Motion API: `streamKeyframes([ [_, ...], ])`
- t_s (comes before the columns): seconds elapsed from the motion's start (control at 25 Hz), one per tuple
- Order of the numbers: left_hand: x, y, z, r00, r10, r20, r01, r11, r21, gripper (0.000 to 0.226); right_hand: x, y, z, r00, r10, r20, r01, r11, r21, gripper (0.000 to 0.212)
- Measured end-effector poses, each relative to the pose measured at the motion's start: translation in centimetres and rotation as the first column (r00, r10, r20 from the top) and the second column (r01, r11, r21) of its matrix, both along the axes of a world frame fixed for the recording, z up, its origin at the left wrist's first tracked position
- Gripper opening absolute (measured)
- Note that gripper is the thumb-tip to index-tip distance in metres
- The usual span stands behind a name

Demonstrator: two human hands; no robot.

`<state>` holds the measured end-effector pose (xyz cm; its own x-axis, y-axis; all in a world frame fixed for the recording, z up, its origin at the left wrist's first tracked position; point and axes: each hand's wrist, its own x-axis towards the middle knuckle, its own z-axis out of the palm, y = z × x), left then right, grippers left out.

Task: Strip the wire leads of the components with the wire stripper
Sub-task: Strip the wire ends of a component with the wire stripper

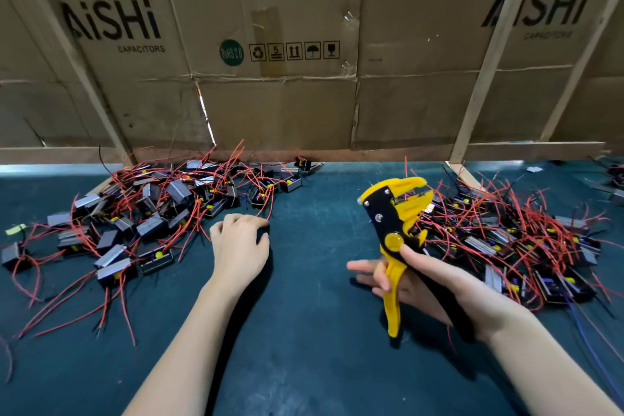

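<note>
Red-leaded components, left pile [141,213]: small black and grey blocks lay heaped at far left on the green mat [310,331], leads trailing in all directions; whether their ends were bared could not be told.

Red lead [268,204]: ran near-to-far from the pile's right edge, its near tip just at the fingertips.

Left hand [239,246]: palm down on the mat, fingers loosely curled, holding nothing; the nearer hand to that lead, which lay just far-right of the fingertips.

Stripper [393,233]: yellow and black, upright, jaws at the far end parted and facing right, handles spread.

Right hand [415,284]: thumb and curled fingers gripped the handles without squeezing them.

Right pile [523,240]: more components, just right of the jaws.

Judgement: the lead's tip needed carrying right, across the gap, to the jaws.
</note>
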<state>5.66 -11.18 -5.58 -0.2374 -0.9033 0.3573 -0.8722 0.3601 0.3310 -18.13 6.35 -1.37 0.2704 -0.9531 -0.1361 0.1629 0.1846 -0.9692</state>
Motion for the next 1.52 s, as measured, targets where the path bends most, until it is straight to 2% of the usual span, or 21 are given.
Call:
streamKeyframes([
  [0.08, 0.0, 0.2, 0.2, 0.997, -0.004, -0.082, 0.003, 1.0, -0.009, 0.022, -0.6, -0.5, -0.9, 0.974, -0.218, -0.061, 0.216, 0.976, -0.038, 0.07],
  [0.16, 0.0, -0.1, 0.3, 0.992, 0.03, -0.124, -0.036, 0.998, -0.043, 0.022, -1.4, -0.7, -1.4, 0.898, -0.422, -0.128, 0.408, 0.905, -0.122, 0.065],
  [0.24, 0.1, -0.5, 0.4, 0.994, 0.022, -0.106, -0.024, 0.999, -0.021, 0.034, -2.1, -0.8, -1.4, 0.858, -0.511, -0.055, 0.504, 0.858, -0.103, 0.062],
  [0.36, -0.3, -1.1, 0.0, 0.997, -0.052, -0.048, 0.055, 0.997, 0.058, 0.052, -2.2, -0.8, -0.9, 0.879, -0.462, 0.12, 0.464, 0.886, 0.005, 0.05],
  [0.56, -0.6, -0.7, -0.1, 0.996, -0.082, -0.034, 0.081, 0.996, -0.02, 0.061, -2.2, -0.5, -0.5, 0.847, -0.506, 0.163, 0.509, 0.86, 0.02, 0.048],
  [0.64, -0.6, -0.2, 0.8, 0.992, -0.072, -0.106, 0.061, 0.992, -0.107, 0.061, -2.1, -0.5, -0.4, 0.844, -0.501, 0.191, 0.509, 0.861, 0.007, 0.049],
  [0.76, -0.3, 1.1, 2.9, 0.937, -0.1, -0.335, -0.016, 0.945, -0.328, 0.051, -2.2, -0.4, -0.4, 0.848, -0.486, 0.21, 0.502, 0.864, -0.027, 0.049],
  [0.84, -0.3, 2.6, 4.2, 0.872, -0.227, -0.433, 0.0, 0.886, -0.464, 0.044, -2.1, -0.4, -0.5, 0.849, -0.481, 0.218, 0.505, 0.861, -0.068, 0.052],
  [0.96, -1.7, 5.6, 5.1, 0.783, -0.435, -0.444, 0.16, 0.831, -0.533, 0.033, -1.8, -0.3, -0.5, 0.848, -0.471, 0.243, 0.509, 0.851, -0.127, 0.061],
  [1.04, -3.1, 7.1, 4.9, 0.648, -0.53, -0.547, 0.315, 0.84, -0.441, 0.029, -1.6, -0.2, -0.4, 0.861, -0.454, 0.231, 0.493, 0.856, -0.157, 0.064],
  [1.12, -4.3, 7.6, 4.4, 0.514, -0.5, -0.697, 0.506, 0.833, -0.223, 0.027, -1.6, -0.2, -0.3, 0.882, -0.431, 0.192, 0.464, 0.866, -0.187, 0.063],
  [1.16, -4.6, 7.6, 3.9, 0.519, -0.465, -0.718, 0.577, 0.81, -0.107, 0.027, -1.5, -0.1, -0.3, 0.891, -0.418, 0.178, 0.448, 0.873, -0.194, 0.062],
  [1.28, -4.7, 7.3, 2.5, 0.664, -0.392, -0.637, 0.604, 0.783, 0.148, 0.023, -1.3, -0.3, -0.4, 0.907, -0.399, 0.133, 0.418, 0.889, -0.186, 0.06],
  [1.44, -4.5, 6.9, 2.5, 0.619, -0.311, -0.721, 0.616, 0.762, 0.2, 0.014, -1.4, -0.4, -0.7, 0.903, -0.417, 0.098, 0.429, 0.884, -0.187, 0.057],
  [1.52, -4.7, 7.1, 2.4, 0.597, -0.214, -0.774, 0.588, 0.773, 0.24, 0.027, -1.4, -0.4, -0.8, 0.893, -0.439, 0.096, 0.449, 0.872, -0.196, 0.053],
])
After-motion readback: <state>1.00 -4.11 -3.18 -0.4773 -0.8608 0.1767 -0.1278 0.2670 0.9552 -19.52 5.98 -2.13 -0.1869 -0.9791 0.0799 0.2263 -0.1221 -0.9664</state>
